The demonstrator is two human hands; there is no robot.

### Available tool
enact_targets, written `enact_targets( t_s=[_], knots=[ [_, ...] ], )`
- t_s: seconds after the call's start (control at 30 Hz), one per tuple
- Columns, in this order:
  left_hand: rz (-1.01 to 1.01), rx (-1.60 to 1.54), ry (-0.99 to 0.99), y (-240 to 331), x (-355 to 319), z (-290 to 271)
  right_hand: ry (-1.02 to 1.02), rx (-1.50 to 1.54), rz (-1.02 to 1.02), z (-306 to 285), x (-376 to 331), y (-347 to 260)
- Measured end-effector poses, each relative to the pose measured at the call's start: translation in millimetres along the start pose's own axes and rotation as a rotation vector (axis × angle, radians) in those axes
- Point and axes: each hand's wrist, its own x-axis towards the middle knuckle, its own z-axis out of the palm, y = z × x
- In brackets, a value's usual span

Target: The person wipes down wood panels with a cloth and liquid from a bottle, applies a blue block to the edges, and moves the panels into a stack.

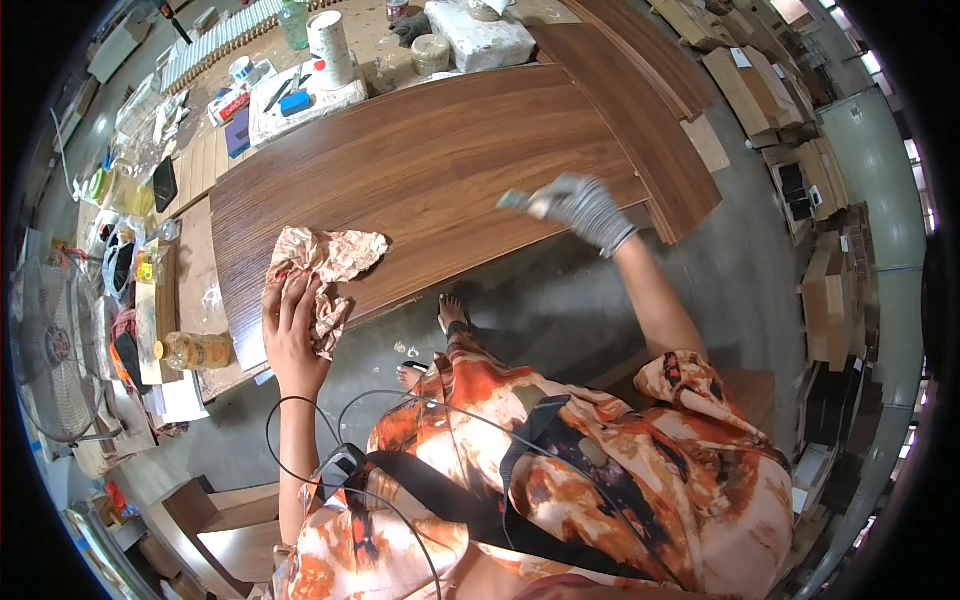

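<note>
A long brown wood-grain panel (450, 160) lies flat across the worktable in front of me. At its near left end my left hand (293, 330), bare, grips a crumpled pinkish-tan cloth or paper (335, 255), part of which spreads over the panel. My right hand (590, 212) wears a grey knit glove and is above the panel's near right edge. Its fingers are closed on a small tool with a greenish tip (512, 200) pointing left; the handle is mostly hidden in the glove, and its exact kind is unclear.
More brown panels (640, 130) lie at the right. Behind stand a white tub (330, 50), a blue block (295, 103) and a white-wrapped block (480, 35). A jar (195, 350) stands near left, beside a fan (60, 345). Cardboard boxes (745, 95) line the right side.
</note>
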Motion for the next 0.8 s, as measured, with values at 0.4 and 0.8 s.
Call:
enact_targets(
  t_s=[0.4,0.8],
  knots=[
    [-0.006,0.022,0.002,3,2,1,-0.193,-0.033,-0.292,62,-22,-72],
    [-0.032,-0.012,0.042,3,6,9,0.572,-0.085,0.402,-78,184,129]
  ],
)
